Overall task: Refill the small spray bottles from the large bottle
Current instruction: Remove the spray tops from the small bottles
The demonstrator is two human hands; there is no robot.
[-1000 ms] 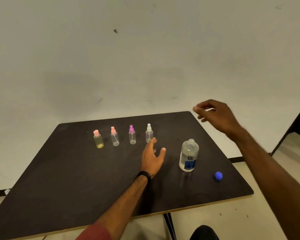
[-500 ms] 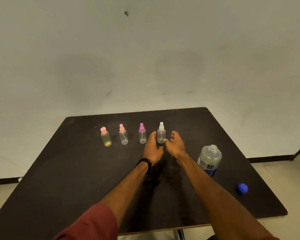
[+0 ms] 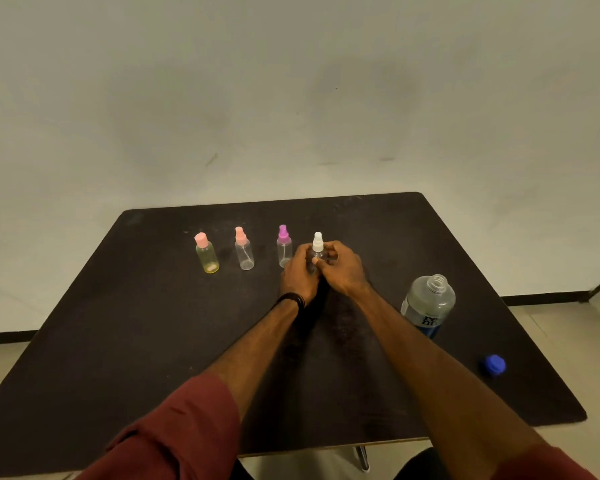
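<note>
Standing in a row across the far half of the dark table (image 3: 118,341) are four small spray bottles: one yellowish with a pink cap (image 3: 206,252), one clear with a peach sprayer (image 3: 244,249), one clear with a magenta sprayer (image 3: 284,245), and one clear with a white sprayer (image 3: 317,245). I am wrapping my left hand (image 3: 300,271) around the body of the white-topped bottle while my right hand (image 3: 343,271) is closing on it from the other side, fingers curled just below the sprayer. One large bottle (image 3: 428,304), uncapped and upright, is sitting to my right, apart from both hands. One blue cap (image 3: 494,365) is lying near the table's right edge.
</note>
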